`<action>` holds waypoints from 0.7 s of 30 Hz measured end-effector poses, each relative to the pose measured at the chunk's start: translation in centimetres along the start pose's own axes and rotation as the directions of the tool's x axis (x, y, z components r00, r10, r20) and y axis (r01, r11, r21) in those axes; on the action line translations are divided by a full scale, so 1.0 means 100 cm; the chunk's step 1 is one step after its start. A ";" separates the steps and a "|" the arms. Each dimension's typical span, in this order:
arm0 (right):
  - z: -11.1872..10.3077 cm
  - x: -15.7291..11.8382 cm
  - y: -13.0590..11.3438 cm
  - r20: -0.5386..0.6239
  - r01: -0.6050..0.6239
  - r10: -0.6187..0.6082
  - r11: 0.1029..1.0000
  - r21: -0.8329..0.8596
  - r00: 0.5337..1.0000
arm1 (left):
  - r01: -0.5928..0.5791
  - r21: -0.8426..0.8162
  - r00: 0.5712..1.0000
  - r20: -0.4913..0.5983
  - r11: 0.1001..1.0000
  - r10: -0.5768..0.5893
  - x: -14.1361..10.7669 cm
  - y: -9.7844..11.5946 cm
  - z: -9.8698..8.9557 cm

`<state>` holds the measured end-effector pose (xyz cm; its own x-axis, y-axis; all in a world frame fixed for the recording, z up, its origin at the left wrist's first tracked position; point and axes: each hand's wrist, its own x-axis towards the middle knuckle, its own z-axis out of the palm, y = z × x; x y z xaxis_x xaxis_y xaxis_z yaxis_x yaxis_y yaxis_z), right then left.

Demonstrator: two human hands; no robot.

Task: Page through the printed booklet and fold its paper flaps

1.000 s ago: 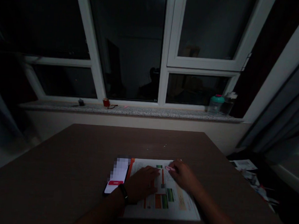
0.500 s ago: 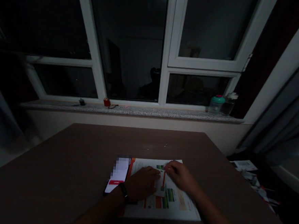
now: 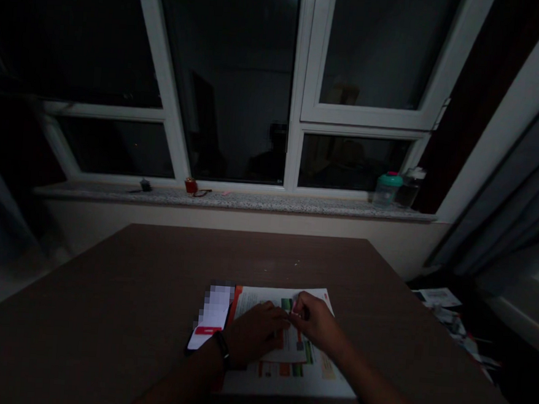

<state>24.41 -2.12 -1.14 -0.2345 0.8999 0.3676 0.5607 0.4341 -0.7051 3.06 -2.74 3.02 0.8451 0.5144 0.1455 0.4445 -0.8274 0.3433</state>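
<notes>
A printed sheet or booklet with an orange left edge lies on the brown table. On top of it is a smaller paper piece with orange print. My left hand, with a dark wristband, rests on this piece, its fingers spread loosely. My right hand is closed in a pinch at the piece's upper edge, close to my left fingertips; something small and pinkish shows at its fingers, too dim to name. A lit phone lies left of the sheet, its screen partly pixelated.
The brown table reaches toward a stone windowsill. On the sill stand a teal-lidded bottle, a clear bottle, a red jar and a small dark object. Papers lie beyond the table's right edge.
The smaller paper piece now shows further right and looks wider. My right hand has moved slightly left and down, nearer to my left fingertips.
</notes>
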 end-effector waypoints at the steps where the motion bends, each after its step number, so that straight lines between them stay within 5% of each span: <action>1: -0.001 0.000 0.001 0.021 0.028 -0.027 1.000 -0.013 0.999 | -0.005 -0.009 1.000 -0.002 1.000 0.005 0.000 -0.001 0.001; 9: -0.006 0.006 0.004 -0.080 -0.094 0.084 0.987 -0.130 0.993 | 0.017 -0.038 1.000 0.018 0.999 -0.016 0.000 -0.007 0.003; 16: 0.007 -0.003 -0.004 0.058 -0.019 0.019 1.000 -0.002 0.998 | 0.058 -0.062 0.998 0.007 0.996 -0.058 0.002 -0.002 0.000; 21: 0.004 -0.001 0.001 -0.013 -0.020 0.019 0.998 -0.059 1.000 | 0.043 -0.039 0.999 -0.009 0.998 -0.044 0.000 -0.004 0.001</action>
<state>24.15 -2.13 -1.46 -0.2134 0.9076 0.3615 0.6115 0.4127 -0.6751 2.87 -2.43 2.79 0.8223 0.5520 0.1384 0.4687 -0.7948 0.3854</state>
